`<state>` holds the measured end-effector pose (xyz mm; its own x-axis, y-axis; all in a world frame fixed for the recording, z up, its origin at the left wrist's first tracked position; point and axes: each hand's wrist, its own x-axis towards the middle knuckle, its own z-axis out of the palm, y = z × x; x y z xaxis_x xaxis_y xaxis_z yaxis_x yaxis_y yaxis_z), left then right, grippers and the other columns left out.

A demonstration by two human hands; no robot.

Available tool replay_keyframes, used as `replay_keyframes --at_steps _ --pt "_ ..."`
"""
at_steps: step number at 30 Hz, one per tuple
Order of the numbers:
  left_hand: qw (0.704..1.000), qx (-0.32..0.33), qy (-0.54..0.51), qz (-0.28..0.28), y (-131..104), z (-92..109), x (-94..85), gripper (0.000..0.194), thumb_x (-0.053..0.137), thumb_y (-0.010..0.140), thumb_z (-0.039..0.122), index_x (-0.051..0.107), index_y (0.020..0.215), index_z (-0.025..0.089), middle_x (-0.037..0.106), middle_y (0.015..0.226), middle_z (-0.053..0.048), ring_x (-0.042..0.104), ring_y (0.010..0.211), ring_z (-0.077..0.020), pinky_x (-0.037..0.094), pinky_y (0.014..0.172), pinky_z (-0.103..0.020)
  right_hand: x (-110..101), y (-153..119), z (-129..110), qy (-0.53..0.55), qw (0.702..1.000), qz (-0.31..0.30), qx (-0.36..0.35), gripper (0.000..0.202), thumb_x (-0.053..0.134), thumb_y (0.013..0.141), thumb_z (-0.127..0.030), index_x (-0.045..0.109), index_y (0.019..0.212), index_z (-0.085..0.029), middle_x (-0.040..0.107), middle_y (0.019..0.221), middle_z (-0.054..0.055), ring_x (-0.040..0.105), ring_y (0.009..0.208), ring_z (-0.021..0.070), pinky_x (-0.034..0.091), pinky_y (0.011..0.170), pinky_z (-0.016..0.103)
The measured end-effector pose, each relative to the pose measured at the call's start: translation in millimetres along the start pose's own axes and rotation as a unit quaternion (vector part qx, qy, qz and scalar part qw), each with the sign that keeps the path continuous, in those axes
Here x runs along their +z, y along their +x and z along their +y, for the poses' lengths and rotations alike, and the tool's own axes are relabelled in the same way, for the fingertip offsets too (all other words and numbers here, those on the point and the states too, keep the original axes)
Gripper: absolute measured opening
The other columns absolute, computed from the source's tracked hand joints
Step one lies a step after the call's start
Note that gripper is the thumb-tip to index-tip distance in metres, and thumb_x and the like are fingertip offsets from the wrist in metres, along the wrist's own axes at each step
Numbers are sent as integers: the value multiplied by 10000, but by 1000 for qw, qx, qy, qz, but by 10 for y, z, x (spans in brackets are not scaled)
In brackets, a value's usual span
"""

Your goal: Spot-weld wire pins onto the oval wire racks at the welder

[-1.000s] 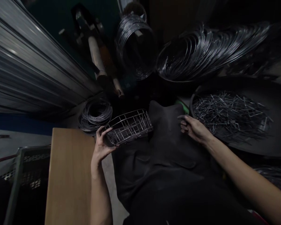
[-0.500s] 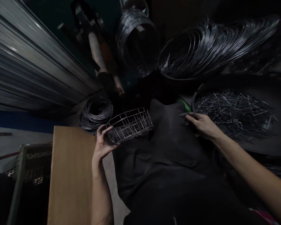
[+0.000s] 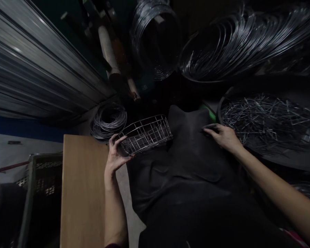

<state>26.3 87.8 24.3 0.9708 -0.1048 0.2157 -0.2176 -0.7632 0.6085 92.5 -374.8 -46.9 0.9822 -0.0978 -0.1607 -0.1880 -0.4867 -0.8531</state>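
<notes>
My left hand (image 3: 116, 156) is closed around the left end of a small wire basket (image 3: 147, 134), its fingers on the top rim and thumb underneath. The basket is a grid of thin metal wires, held tilted above my dark-covered lap. Over to the right, my right hand (image 3: 226, 137) hovers by the dark cloth (image 3: 188, 134) over my knee, with thumb and fingers pinched together. Whatever may be between those fingertips is too dark to make out. Just beyond this hand lies a heap of short cut wires (image 3: 263, 120) in a round dark tub (image 3: 223, 98).
A coil of wire (image 3: 108, 120) lies behind the wooden board (image 3: 84, 193) at left. Larger wire coils (image 3: 155, 38) and a spread of looped wire (image 3: 237, 44) fill the back. A machine with a roller-like bar (image 3: 107, 51) stands upper left, above a plastic crate (image 3: 45, 172).
The camera view has shifted slightly, moving the surroundings a little. My left hand still holds the basket in much the same pose. My right hand stays pinched, slightly further right in view.
</notes>
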Motion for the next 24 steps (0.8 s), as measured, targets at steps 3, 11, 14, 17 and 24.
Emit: replay_keyframes --at_steps 3,11,14,17,24 --pt "1000 -7 0 -2 8 6 1 803 888 599 387 535 1312 283 330 1441 -99 422 1368 -342 432 1123 -539 -3 -10 -29 -32 999 -3 -29 491 624 749 -698 737 862 -233 720 890 52 673 852 254 551 841 410" --pt "1000 -7 -10 0 5 13 9 795 882 602 385 534 1309 286 314 1447 -96 409 1374 -340 429 1124 -532 8 47 -125 -104 990 5 -91 398 577 801 -628 711 836 -255 723 896 50 680 849 271 517 830 394" --pt "1000 -7 -7 1 1 11 13 781 879 608 389 536 1301 278 312 1447 -101 406 1376 -344 424 1125 -537 39 55 -131 -110 989 -4 -100 360 581 779 -593 685 782 -248 722 888 67 682 848 287 515 819 395" --pt "1000 -8 3 2 9 18 19 778 877 610 396 536 1299 272 329 1429 -104 402 1379 -350 407 1135 -549 64 55 -134 -107 990 -7 -95 338 580 769 -567 674 763 -242 721 886 80 682 849 300 514 819 407" --pt "1000 -2 -4 3 28 31 36 767 867 620 378 537 1304 278 326 1435 -100 418 1368 -338 414 1133 -539 57 84 -121 -60 997 -8 -36 215 723 705 -445 690 755 -238 722 897 63 676 909 306 517 903 434"
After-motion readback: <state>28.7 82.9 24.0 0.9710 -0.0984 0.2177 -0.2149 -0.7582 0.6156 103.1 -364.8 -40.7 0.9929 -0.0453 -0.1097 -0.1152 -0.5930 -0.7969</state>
